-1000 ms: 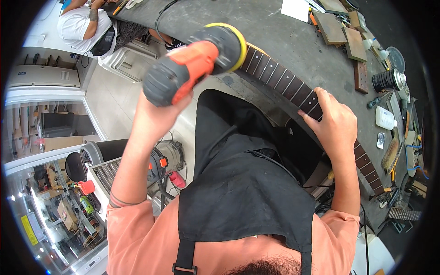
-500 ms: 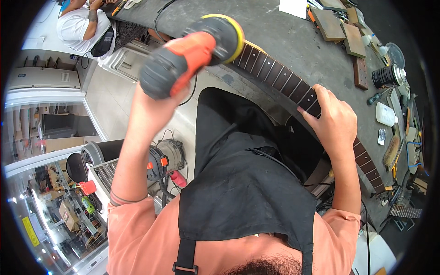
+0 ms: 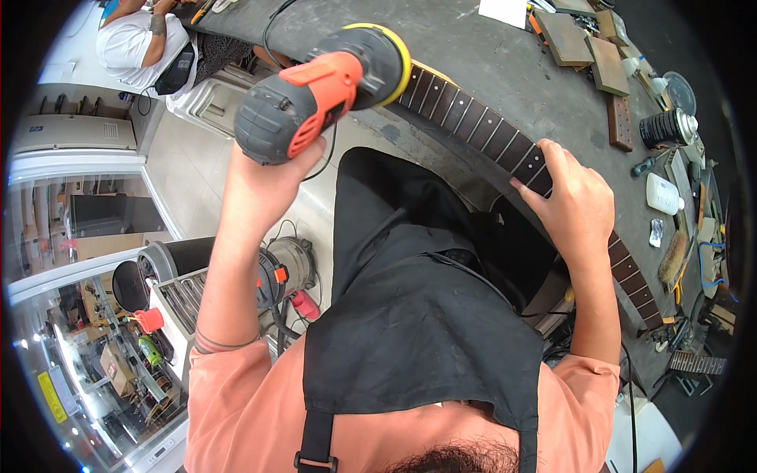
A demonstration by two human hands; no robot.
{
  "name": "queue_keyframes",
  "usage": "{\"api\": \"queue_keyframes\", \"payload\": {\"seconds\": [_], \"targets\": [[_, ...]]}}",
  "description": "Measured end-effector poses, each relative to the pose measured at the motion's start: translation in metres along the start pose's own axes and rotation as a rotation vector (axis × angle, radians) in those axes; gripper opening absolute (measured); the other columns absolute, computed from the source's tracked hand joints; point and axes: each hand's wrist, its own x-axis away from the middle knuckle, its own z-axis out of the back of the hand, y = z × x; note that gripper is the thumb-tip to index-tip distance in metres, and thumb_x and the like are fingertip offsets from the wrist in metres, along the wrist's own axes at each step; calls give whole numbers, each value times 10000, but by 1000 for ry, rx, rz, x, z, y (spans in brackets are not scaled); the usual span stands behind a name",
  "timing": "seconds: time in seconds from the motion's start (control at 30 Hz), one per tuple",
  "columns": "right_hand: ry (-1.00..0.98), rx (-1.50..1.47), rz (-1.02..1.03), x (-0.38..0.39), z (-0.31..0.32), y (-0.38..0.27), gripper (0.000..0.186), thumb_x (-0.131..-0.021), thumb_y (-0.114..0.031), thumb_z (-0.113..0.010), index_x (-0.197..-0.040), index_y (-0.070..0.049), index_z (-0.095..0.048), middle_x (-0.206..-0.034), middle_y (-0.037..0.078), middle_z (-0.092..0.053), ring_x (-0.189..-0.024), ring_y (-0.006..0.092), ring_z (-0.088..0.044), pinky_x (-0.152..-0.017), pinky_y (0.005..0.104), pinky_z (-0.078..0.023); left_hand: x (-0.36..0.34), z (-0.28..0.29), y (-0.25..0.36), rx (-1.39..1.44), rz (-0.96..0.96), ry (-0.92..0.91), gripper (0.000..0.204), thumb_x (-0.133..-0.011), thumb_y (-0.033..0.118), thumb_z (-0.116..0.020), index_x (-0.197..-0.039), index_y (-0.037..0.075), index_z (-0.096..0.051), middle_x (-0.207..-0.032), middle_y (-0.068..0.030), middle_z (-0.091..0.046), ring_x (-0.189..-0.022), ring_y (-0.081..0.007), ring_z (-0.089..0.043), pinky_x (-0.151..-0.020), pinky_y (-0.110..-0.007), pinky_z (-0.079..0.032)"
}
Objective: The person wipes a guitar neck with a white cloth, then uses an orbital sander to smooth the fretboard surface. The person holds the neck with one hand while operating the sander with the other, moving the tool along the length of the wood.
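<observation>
My left hand (image 3: 272, 177) is closed around an orange and black electric sander (image 3: 331, 83) with a yellow-edged round pad. The pad is turned toward the far left end of a guitar neck (image 3: 481, 126), which it partly hides; whether it touches the wood I cannot tell. Dark wood, pale frets and round dot inlays show on the neck. My right hand (image 3: 579, 197) grips the neck further right, thumb on the near edge and fingers over the far one. The neck lies along the bench's near edge and passes beneath my right wrist.
On the grey workbench (image 3: 441, 39) are wooden blocks (image 3: 609, 69), a black can (image 3: 666, 130), a white bottle (image 3: 664, 195) and a brush (image 3: 674, 258). A shop vacuum (image 3: 292, 264) stands on the floor at left. Another person (image 3: 142, 39) works at the far left.
My left hand and the sander have shifted slightly left, and the sander looks less blurred. My right hand stays on the neck in almost the same place.
</observation>
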Motion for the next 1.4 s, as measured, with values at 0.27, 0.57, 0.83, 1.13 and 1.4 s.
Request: {"api": "queue_keyframes", "payload": {"seconds": [0.27,0.57,0.83,1.13,1.4], "targets": [[-6,14,-1,1,-1,0,646,-773,-360,-1008,-1295,-141,-698,-985,48,-794,-779,279,-764,-728,388,-594,12,-24,27,-16,-361,-18,574,-923,10,-906,-1469,34,-735,-1307,-98,-814,-1243,-222,-763,-1130,-381,-578],[-2,64,1,5,0,-5,656,-774,-358,-1008,-1316,-156,-698,-1004,32,-792,-787,251,-763,-734,368,-583,9,-19,15,105,-56,-16,483,-930,26,-884,-1395,46,-754,-1177,-58,-781,-986,-125,-709,-859,-329,-572],[13,87,11,8,-2,-7,648,-773,-364,-1003,-1311,-164,-702,-945,11,-750,-745,237,-723,-711,361,-554,-7,-2,20,105,149,14,178,-983,171,-870,-1098,45,-815,-788,18,-711,-688,-79,-632,-632,-280,-488],[18,96,7,11,-1,-10,646,-766,-365,-1002,-1307,-173,-706,-904,0,-711,-728,221,-702,-699,357,-538,12,-19,17,4,-258,-30,559,-917,65,-922,-1434,17,-713,-1322,-79,-771,-1246,-214,-730,-1124,-397,-572],[23,87,24,11,-1,-10,653,-769,-358,-1002,-1318,-167,-705,-946,0,-726,-743,216,-710,-708,358,-541,-26,30,-15,166,230,105,176,-967,113,-843,-1108,30,-778,-810,-5,-706,-655,-97,-624,-613,-289,-496]]}}
